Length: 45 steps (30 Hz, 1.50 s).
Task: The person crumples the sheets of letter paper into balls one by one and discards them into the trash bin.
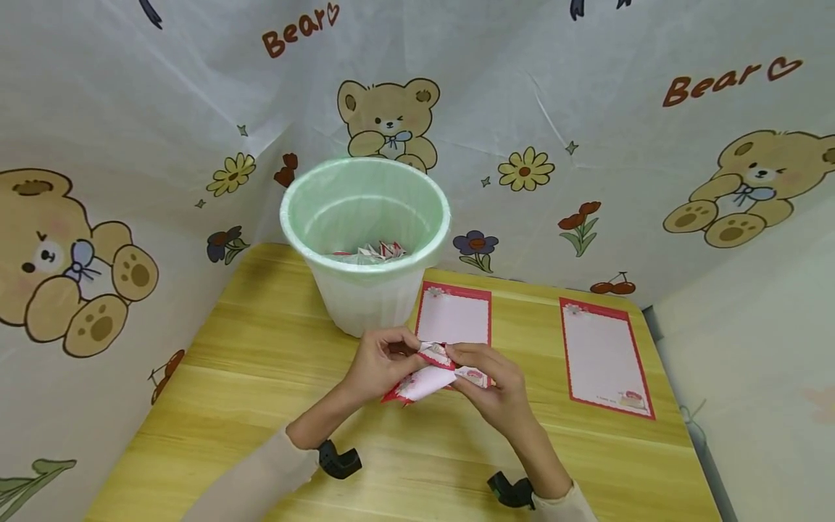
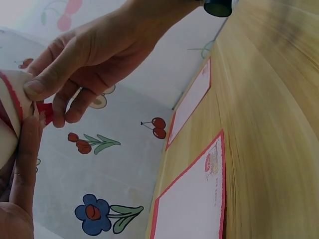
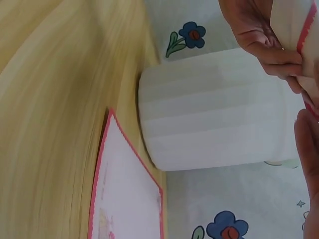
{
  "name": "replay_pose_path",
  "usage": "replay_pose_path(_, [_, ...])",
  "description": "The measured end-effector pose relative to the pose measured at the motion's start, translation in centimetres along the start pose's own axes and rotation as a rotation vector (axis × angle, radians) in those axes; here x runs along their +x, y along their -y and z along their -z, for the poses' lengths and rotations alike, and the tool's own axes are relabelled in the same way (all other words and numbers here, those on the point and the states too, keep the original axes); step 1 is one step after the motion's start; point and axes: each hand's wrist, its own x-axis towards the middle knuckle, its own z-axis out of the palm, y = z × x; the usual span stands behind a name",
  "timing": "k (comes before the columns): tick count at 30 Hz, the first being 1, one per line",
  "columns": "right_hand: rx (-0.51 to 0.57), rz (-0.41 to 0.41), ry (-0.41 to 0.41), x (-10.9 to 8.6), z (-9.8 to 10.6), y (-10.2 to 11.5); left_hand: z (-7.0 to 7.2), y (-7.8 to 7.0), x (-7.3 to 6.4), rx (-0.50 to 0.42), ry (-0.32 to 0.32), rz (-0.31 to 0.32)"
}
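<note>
Both hands are up over the table's middle, with a folded sheet of red-edged white paper (image 1: 427, 382) between them. My left hand (image 1: 383, 361) pinches the paper's left part, thumb at a small folded flap. On the other side, my right hand (image 1: 497, 378) grips the right end between thumb and fingers. The left wrist view has the right thumb pressing on the folded paper (image 2: 12, 92), a red corner poking out behind it. From the right wrist, the paper (image 3: 288, 22) shows only in part at the edge of the view.
Behind the hands stands a pale green bucket (image 1: 365, 290) with several folded red-and-white paper pieces (image 1: 378, 251) inside. One flat red-bordered sheet (image 1: 454, 315) lies partly beneath the hands; another sheet (image 1: 607, 355) lies at the right. A bear-printed curtain (image 1: 509, 94) surrounds the wooden table (image 1: 248, 370).
</note>
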Motion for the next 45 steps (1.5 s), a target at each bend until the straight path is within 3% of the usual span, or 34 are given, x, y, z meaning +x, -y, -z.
replay_pose_path(3, [0.053, 0.025, -0.054, 0.3, -0.3, -0.2, -0.4, -0.1, -0.1, -0.017, 0.011, -0.007])
replay_pose_path(10, [0.208, 0.025, -0.126, 0.5, -0.8, -0.9, -1.1, 0.3, -0.3, -0.013, 0.02, -0.105])
replay_pose_path(13, [0.265, 0.003, -0.125, 0.4, -0.9, -1.0, -1.0, 0.3, -0.5, 0.018, 0.046, -0.092])
replay_pose_path(19, [0.326, -0.063, -0.112, 0.1, -0.2, -1.0, -0.2, -0.3, -0.6, 0.069, 0.163, -0.035])
replay_pose_path(23, [0.348, -0.09, -0.092, 0.0, 0.1, -1.1, 0.4, -0.3, -0.7, 0.006, 0.257, -0.053])
replay_pose_path(26, [0.355, -0.098, -0.087, 0.0, 0.1, -1.2, 0.6, -0.1, -0.7, -0.041, 0.286, -0.037])
replay_pose_path(31, [0.374, -0.088, -0.085, 0.3, -0.3, -1.0, 0.5, 0.2, -0.8, -0.009, 0.229, -0.026])
replay_pose_path(37, [0.39, -0.109, -0.09, 0.4, -0.9, -0.7, 0.2, 0.1, -0.8, 0.051, 0.159, -0.066])
replay_pose_path(45, [0.331, -0.131, -0.077, 0.7, -1.0, -0.1, -0.4, 0.4, -0.9, 0.098, 0.085, -0.14])
